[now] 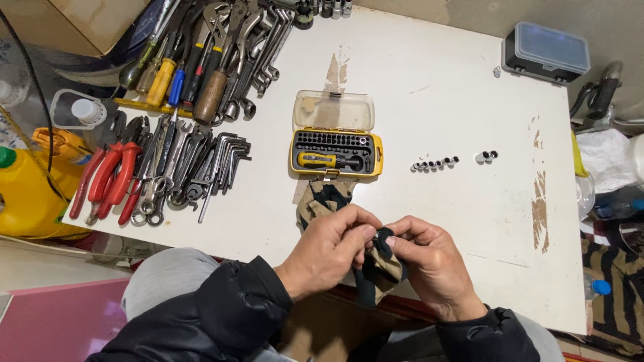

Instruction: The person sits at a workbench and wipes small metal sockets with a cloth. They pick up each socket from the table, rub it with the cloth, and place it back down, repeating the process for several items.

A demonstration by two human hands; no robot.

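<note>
So, L hand & R hand both pinch a tan-and-dark cloth over the white table edge (yellow bit-set case open just beyond).

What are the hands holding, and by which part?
Both the left hand and right hand pinch the near end of a camouflage cloth, bunched between the fingertips. Anything wrapped inside it cannot be seen.

bare table right of yellow bit case, tools crowding left
</note>
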